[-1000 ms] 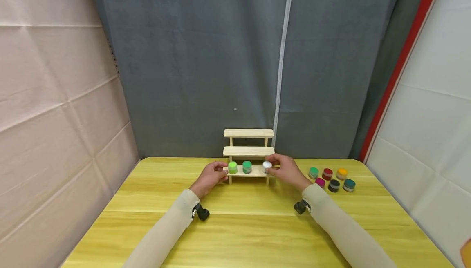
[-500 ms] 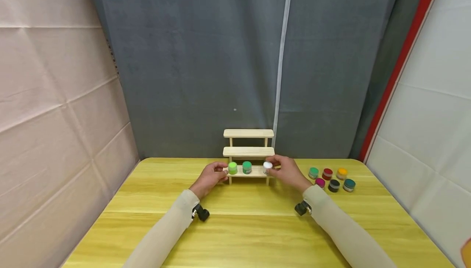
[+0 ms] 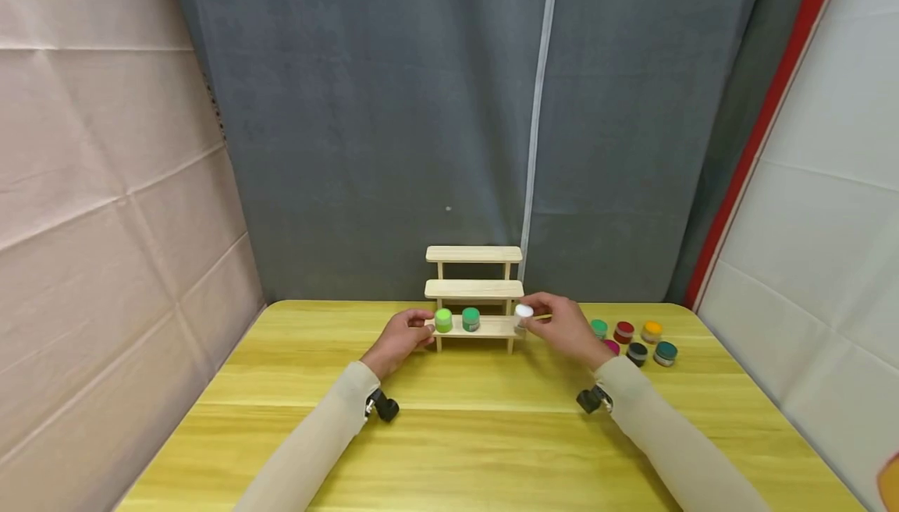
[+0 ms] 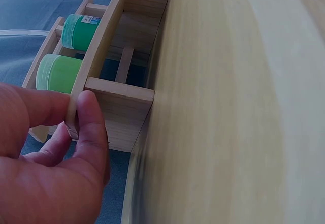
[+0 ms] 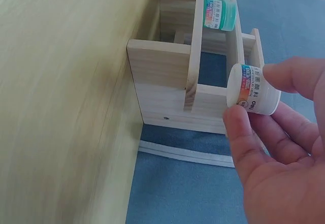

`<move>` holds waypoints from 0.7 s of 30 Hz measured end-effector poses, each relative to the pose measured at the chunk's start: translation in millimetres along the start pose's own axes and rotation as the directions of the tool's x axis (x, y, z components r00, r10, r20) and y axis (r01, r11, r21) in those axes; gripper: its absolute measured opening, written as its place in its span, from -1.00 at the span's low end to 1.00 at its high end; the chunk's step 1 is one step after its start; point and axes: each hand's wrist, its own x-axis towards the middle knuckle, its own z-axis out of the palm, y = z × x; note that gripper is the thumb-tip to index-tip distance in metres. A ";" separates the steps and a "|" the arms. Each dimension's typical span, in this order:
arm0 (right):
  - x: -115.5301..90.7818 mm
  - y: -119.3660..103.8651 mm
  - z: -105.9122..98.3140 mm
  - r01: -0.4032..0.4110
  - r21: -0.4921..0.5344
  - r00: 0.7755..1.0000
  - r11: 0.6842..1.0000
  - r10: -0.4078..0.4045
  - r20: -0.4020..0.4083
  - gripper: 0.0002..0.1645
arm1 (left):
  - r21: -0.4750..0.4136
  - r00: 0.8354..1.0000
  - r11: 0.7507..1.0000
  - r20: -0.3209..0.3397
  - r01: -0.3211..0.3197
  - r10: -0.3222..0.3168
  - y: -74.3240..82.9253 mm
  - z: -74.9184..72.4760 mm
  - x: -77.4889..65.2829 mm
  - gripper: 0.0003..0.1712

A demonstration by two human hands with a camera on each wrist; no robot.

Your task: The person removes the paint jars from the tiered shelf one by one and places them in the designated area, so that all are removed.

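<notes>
A three-tier wooden display stand (image 3: 474, 289) stands at the table's back edge. On its lowest tier sit a light green paint jar (image 3: 443, 320) at the left end and a darker green paint jar (image 3: 470, 319) in the middle. My left hand (image 3: 400, 340) pinches the left end of that tier between thumb and fingers, close beside the light green jar (image 4: 61, 74). My right hand (image 3: 565, 330) holds a white paint jar (image 3: 522, 313) at the tier's right end. In the right wrist view the white jar (image 5: 256, 89) is apart from the wood, its label showing.
Several more paint jars stand on the table at the right, among them a red jar (image 3: 623, 332), a yellow jar (image 3: 652, 331), a black jar (image 3: 637, 353) and a teal jar (image 3: 665, 353). My right forearm passes close by them. A grey curtain (image 3: 379, 145) hangs behind the stand.
My right hand has moved to the right with the white jar, from above the lowest tier to its right end. My left hand keeps its place on the stand.
</notes>
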 end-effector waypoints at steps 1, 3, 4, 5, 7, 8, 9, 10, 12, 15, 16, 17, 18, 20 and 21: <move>-1.2 0.5 -1.7 0.006 0.002 1.000 1.000 -0.006 -0.001 -0.59 | -0.003 1.000 1.000 0.000 0.003 -0.003 -0.1 -0.2 0.2 -0.63; -4.0 1.0 -4.5 0.013 0.009 1.000 1.000 -0.013 0.001 -0.59 | -0.005 1.000 1.000 0.001 0.006 -0.006 0.0 -0.1 0.3 -0.62; -5.6 1.2 -6.2 0.015 0.011 1.000 1.000 -0.015 0.001 -0.60 | -0.004 1.000 1.000 0.003 0.005 -0.005 -0.2 0.1 0.3 -0.62; -7.0 1.9 -7.8 0.018 0.014 1.000 1.000 -0.018 0.003 -0.60 | -0.002 1.000 1.000 0.004 0.004 -0.004 -0.2 0.5 0.1 -0.62; -11.1 2.2 -11.5 0.015 0.016 1.000 1.000 -0.015 0.008 -0.61 | 0.002 1.000 1.000 0.004 0.002 -0.002 0.0 1.4 -0.7 -0.63; -13.5 1.9 -13.2 0.010 0.018 1.000 1.000 -0.010 0.010 -0.62 | 0.003 1.000 1.000 0.004 0.002 -0.002 -0.1 1.7 -0.8 -0.62; -15.4 2.1 -14.9 0.009 0.019 1.000 1.000 -0.009 0.010 -0.62 | 0.002 1.000 1.000 0.003 0.004 -0.004 -0.3 2.0 -0.8 -0.62; -17.3 2.5 -16.6 0.011 0.016 1.000 1.000 -0.011 0.011 -0.63 | 0.002 1.000 1.000 0.002 0.004 -0.004 -0.1 2.3 -1.3 -0.62; -22.0 3.1 -20.2 0.009 0.007 1.000 1.000 -0.009 0.006 -0.63 | 0.001 1.000 1.000 -0.001 0.009 -0.009 -0.2 2.5 -1.4 -0.62; -28.7 5.4 -25.5 0.003 -0.009 1.000 1.000 -0.003 -0.006 -0.63 | 0.001 1.000 1.000 0.000 0.010 -0.010 -0.7 2.5 -0.9 -0.62; -30.6 6.7 -27.4 0.000 -0.014 1.000 1.000 0.000 -0.009 -0.63 | 0.003 1.000 1.000 -0.001 0.006 -0.006 -0.3 2.4 -1.2 -0.62; -32.3 8.3 -29.1 -0.004 -0.014 1.000 1.000 0.004 -0.011 -0.63 | 0.003 1.000 1.000 -0.002 0.006 -0.006 -0.3 2.0 -0.7 -0.63; -33.8 9.9 -30.8 -0.006 -0.015 1.000 1.000 0.006 -0.009 -0.63 | 0.004 1.000 1.000 -0.003 0.003 -0.003 0.0 1.8 -0.7 -0.63; -36.5 14.1 -33.8 -0.006 -0.015 1.000 1.000 0.006 -0.009 -0.62 | 0.003 1.000 1.000 -0.006 -0.001 0.001 0.5 1.4 -0.9 -0.63; -38.0 15.9 -35.1 -0.008 -0.009 1.000 1.000 0.008 -0.011 -0.62 | 0.002 1.000 1.000 -0.006 -0.001 0.001 0.5 1.4 -1.2 -0.63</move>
